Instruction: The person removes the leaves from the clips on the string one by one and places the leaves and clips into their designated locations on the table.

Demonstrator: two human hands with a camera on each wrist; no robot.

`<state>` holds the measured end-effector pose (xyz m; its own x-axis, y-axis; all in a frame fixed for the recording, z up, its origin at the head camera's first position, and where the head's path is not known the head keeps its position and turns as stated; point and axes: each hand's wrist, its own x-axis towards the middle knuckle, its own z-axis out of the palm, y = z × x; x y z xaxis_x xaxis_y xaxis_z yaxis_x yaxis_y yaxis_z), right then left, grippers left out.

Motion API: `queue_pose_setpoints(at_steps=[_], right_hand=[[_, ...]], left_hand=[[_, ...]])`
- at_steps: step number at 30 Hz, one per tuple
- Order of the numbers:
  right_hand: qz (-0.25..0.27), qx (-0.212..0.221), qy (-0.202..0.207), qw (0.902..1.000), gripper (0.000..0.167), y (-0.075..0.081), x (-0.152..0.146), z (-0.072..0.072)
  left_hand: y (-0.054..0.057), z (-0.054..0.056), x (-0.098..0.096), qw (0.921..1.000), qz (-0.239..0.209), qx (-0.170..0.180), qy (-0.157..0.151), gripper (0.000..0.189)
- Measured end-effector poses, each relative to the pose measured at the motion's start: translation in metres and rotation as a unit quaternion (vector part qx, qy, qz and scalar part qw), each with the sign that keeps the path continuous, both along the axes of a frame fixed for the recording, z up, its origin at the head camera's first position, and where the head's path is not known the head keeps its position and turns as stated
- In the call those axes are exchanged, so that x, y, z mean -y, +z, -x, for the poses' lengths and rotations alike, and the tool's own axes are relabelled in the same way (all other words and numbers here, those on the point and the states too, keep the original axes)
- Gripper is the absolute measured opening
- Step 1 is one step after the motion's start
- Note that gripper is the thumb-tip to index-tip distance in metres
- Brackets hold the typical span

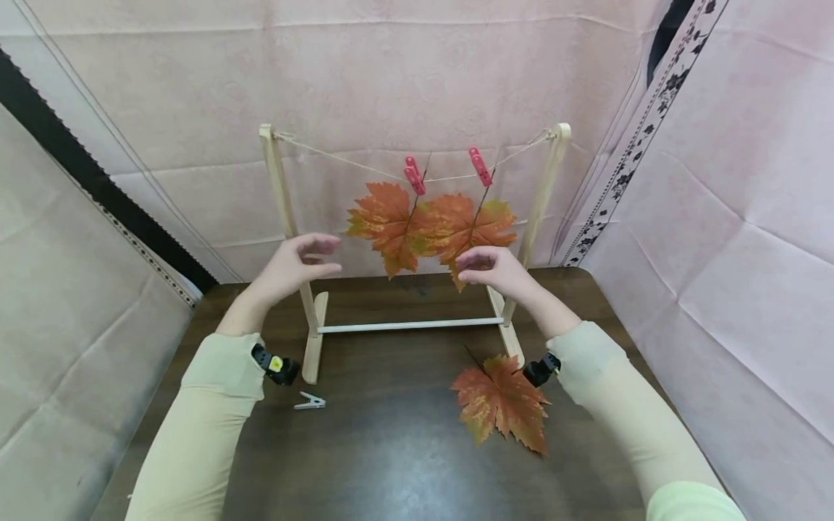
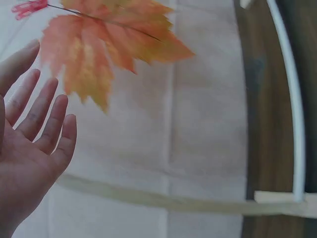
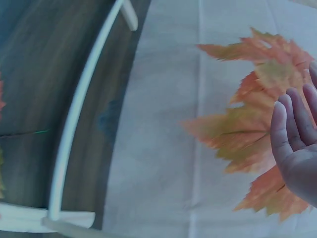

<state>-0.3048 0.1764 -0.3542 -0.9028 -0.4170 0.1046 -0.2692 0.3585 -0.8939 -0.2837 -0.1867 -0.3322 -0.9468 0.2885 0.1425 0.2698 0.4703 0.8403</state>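
A dark brown, glossy table (image 1: 391, 463) carries a pale wooden frame (image 1: 547, 192) with two upright posts, flat feet and a white crossbar (image 1: 410, 325); a thin, sagging string (image 1: 339, 156) runs between the post tops. Three maple-shaped leaves come next in size. The left hanging leaf (image 1: 389, 226) and the right hanging leaf (image 1: 478, 224) hang tips down from the string, side by side and overlapping at their inner edges; both are orange, mottled with yellow-green, jagged at the margins, with dark, thin stems pointing upward. The loose leaf (image 1: 502, 405) lies on the table near the right foot, a deeper rusty orange with yellowish patches, its stem toward the frame. The left hand (image 1: 301, 260), relaxed and holding nothing, is raised by the left post, thumb apart from the fingers. The right hand (image 1: 491, 269) is likewise loose and ungrasping, in front of the right hanging leaf's lower part; whether it touches cannot be told. Smallest are two pink clothespins (image 1: 414, 176) at the hanging stems and a pale bluish clothespin (image 1: 310, 401) on the table.
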Motion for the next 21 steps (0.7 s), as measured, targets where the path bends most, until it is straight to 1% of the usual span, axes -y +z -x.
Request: queue_pose_setpoints(at_steps=[3,7,9,14,17,21], right_hand=[[0.000,-0.008,-0.005,1.0000,0.031,0.011,0.007,0.003],[0.004,-0.018,-0.010,0.9998,0.031,0.024,0.015,0.006],[0.013,-0.019,-0.018,0.9996,0.032,0.030,0.020,0.006],[0.040,-0.037,-0.040,0.9977,0.034,0.045,0.033,0.006],[0.061,-0.037,-0.054,0.9960,0.035,0.053,0.041,0.007],[0.090,-0.018,-0.077,0.9928,0.036,0.060,0.050,0.012]], left_hand=[[0.014,0.004,-0.012,0.9996,-0.020,-0.021,-0.006,0.048],[0.030,0.009,-0.028,0.9978,-0.044,-0.048,-0.011,0.045],[0.038,0.012,-0.034,0.9971,-0.053,-0.052,-0.014,0.045],[0.057,0.015,-0.049,0.9950,-0.077,-0.061,-0.019,0.045],[0.068,0.017,-0.056,0.9925,-0.095,-0.074,-0.019,0.045],[0.079,0.018,-0.066,0.9876,-0.124,-0.095,-0.019,0.046]])
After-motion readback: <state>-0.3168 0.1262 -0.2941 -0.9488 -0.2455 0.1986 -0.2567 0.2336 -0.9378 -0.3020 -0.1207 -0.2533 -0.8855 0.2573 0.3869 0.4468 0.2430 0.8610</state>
